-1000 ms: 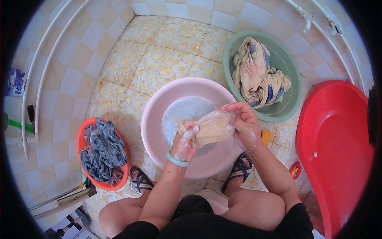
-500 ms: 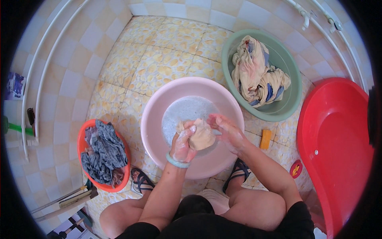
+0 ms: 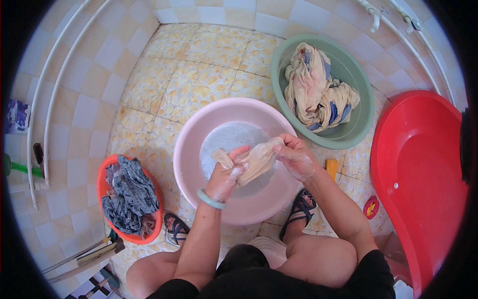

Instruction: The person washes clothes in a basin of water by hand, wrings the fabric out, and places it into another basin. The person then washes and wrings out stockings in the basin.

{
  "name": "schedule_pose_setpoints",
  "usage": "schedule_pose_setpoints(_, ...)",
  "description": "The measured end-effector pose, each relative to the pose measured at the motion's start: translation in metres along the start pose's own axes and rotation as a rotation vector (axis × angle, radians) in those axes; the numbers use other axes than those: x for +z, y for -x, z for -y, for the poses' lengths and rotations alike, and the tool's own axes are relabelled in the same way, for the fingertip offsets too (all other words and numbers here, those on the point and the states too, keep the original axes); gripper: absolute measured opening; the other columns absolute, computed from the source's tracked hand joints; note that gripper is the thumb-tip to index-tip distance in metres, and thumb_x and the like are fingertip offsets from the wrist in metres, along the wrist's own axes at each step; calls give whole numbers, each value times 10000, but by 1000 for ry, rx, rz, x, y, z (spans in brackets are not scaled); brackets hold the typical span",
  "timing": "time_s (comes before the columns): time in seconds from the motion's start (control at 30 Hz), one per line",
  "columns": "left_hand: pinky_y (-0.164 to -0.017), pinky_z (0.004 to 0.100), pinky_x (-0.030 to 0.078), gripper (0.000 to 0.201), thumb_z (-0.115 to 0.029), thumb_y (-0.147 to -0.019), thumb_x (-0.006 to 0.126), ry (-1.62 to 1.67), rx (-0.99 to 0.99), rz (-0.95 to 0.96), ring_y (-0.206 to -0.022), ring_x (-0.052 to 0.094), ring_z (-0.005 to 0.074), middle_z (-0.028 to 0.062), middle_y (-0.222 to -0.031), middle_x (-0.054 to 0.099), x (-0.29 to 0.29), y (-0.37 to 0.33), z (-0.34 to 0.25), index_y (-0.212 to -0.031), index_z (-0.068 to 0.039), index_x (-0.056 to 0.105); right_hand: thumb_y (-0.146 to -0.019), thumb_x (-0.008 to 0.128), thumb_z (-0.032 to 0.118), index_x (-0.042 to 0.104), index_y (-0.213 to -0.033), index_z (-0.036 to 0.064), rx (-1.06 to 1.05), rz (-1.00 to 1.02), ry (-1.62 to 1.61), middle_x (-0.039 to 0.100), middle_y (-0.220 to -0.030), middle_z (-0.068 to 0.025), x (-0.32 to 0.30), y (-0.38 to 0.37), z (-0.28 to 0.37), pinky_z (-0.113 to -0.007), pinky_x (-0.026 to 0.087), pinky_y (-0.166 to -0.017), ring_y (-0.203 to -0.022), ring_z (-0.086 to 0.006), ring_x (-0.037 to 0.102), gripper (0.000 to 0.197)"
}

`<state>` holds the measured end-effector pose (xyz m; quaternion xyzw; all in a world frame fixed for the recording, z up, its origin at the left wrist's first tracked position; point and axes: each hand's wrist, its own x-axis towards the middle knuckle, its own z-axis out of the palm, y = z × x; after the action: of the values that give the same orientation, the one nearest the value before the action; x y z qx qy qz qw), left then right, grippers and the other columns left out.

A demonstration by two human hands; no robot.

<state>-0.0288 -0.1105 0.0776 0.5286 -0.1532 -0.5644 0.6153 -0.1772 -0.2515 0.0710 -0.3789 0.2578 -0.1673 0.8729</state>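
Observation:
A small, thin, beige sock-like cloth (image 3: 259, 162) is stretched between my hands over the pink basin (image 3: 186, 192). My left hand (image 3: 225, 180) grips its lower left part, with a loose end sticking out past the fingers. At the cloth's upper right end, my right hand (image 3: 298, 158) pinches it between thumb and fingers. White suds cling to both hands. Below them, cloudy, sudsy water (image 3: 219, 139) lies in the basin. A pale blue bangle (image 3: 211, 199) circles my left wrist.
At upper right, a green basin (image 3: 367, 117) holds a bundle of cream and blue fabric (image 3: 311, 82). Grey clothes (image 3: 132, 184) fill an orange basin (image 3: 158, 219) at left. An orange-yellow bar (image 3: 331, 168) lies beside my right forearm. A red tub (image 3: 423, 169) stands at far right.
My right hand has taken hold of the cloth's end, where it was apart from it before. The cloth, bunched in my left hand earlier, is now drawn out toward the right.

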Motion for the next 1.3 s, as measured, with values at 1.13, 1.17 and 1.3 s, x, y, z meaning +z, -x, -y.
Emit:
schedule_pose_setpoints(1.13, -755, 343, 487, 317, -294, -945, 371, 6, 58, -160, -910, 572, 198, 53, -970, 598, -28, -18, 159, -1041, -59, 561, -843, 514, 217, 575, -656, 96, -514, 155, 1623, 573, -663, -119, 55, -11, -51, -372, 468, -498, -588, -260, 587, 231)
schedule_pose_setpoints(1.17, -755, 343, 487, 317, -294, -945, 371, 6, 49, -159, -910, 572, 198, 53, -970, 598, -21, -15, 150, -1041, -59, 561, -851, 502, 233, 566, -652, 91, -731, 216, 1582, 568, -650, -123, 68, 2, -55, -372, 466, -496, -593, -257, 588, 253)
schedule_pose_setpoints(1.3, -614, 292, 464, 250, -291, -914, 441, 386, -187, -264, -777, 563, 156, 28, -844, 567, 30, -2, 72, -941, -70, 555, -848, 518, 242, 524, -626, 80, -608, 187, 1811, 543, -593, -98, 27, -26, -33, -364, 457, -489, -575, -256, 574, 275)
